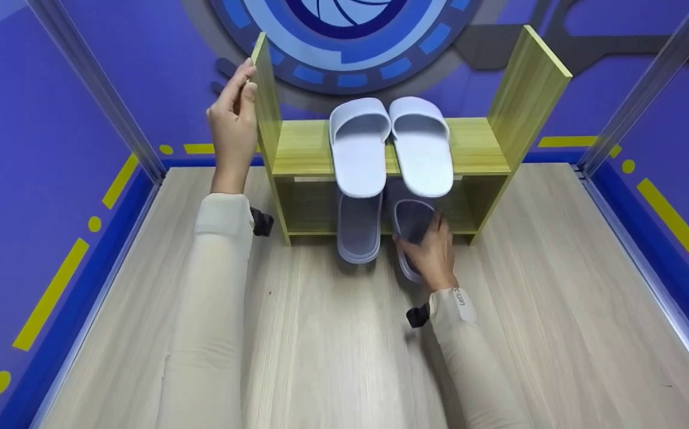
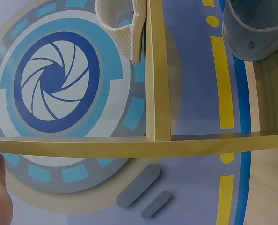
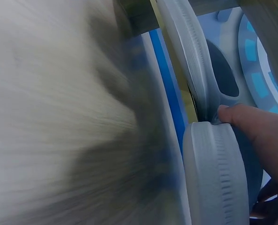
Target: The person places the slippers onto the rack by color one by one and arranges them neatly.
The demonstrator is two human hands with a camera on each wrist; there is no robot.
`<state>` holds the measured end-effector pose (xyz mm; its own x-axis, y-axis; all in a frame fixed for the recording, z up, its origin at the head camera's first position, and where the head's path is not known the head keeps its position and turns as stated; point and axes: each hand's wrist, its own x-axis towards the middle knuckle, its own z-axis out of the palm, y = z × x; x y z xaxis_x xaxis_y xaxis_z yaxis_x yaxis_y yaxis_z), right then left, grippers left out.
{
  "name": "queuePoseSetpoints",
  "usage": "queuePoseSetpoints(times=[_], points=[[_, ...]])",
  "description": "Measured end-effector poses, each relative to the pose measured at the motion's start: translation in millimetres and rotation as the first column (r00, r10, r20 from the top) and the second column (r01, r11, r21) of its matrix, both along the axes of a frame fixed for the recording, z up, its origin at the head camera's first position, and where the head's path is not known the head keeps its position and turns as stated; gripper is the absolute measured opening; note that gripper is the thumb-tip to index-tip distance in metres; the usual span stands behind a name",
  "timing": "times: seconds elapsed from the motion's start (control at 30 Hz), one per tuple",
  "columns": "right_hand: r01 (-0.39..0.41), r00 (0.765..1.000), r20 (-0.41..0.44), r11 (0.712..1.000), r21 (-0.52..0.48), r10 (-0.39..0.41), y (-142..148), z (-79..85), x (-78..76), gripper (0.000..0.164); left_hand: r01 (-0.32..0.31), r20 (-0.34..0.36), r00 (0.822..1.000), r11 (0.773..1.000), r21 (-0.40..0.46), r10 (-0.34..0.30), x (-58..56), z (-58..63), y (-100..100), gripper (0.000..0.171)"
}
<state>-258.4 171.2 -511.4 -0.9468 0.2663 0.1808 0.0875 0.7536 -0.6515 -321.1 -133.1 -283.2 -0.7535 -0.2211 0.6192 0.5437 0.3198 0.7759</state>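
Note:
My right hand (image 1: pixel 433 253) grips a grey slide slipper (image 1: pixel 412 217) on the lower level of a small wooden shoe rack (image 1: pixel 305 149). Its thumb lies along the slipper's left side, the fingers at the right. In the right wrist view the thumb (image 3: pixel 251 126) reaches in between this slipper (image 3: pixel 216 178) and its mate (image 3: pixel 188 42). That other grey slipper (image 1: pixel 359 232) stands to the left, toe inward. My left hand (image 1: pixel 234 119) is raised at the rack's left side panel (image 1: pixel 265 89), fingertips and thumb pinching its edge.
Two white slide slippers (image 1: pixel 359 152) sit side by side on the upper shelf, heels overhanging its front. The right side panel (image 1: pixel 529 95) rises beyond them. Blue patterned walls (image 1: pixel 34 149) enclose the wood-grain surface (image 1: pixel 320 339) on the left, right and back.

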Motion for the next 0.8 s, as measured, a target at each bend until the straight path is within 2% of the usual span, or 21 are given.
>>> queuePoseSetpoints(times=[0.17, 0.33, 0.43, 0.6, 0.8], points=[[0.006, 1.000, -0.003, 1.000, -0.018, -0.007, 0, 1.0, -9.5, 0.108, 0.004, 0.008, 1.000, 1.000, -0.001, -0.004, 14.9, 9.7, 4, 0.032], [-0.003, 1.000, -0.005, 1.000, -0.026, 0.003, -1, 1.6, -17.8, 0.106, -0.001, 0.012, 1.000, 1.000, -0.003, 0.001, 17.5, 11.3, 4, 0.032], [-0.010, 1.000, 0.023, 0.999, -0.037, 0.011, -1, 2.7, -21.3, 0.107, -0.010, 0.004, 1.000, 1.000, -0.006, 0.010, 9.4, 6.1, 1, 0.032], [-0.031, 1.000, 0.003, 0.998, -0.055, 0.031, 1, 2.3, -27.8, 0.107, -0.013, -0.002, 1.000, 1.000, -0.013, 0.013, -10.4, -7.1, -6, 0.032], [-0.057, 0.998, -0.023, 0.995, -0.078, 0.055, 4, 1.0, -34.2, 0.103, 0.001, -0.004, 1.000, 1.000, -0.017, -0.001, -9.7, -6.8, -5, 0.033]])
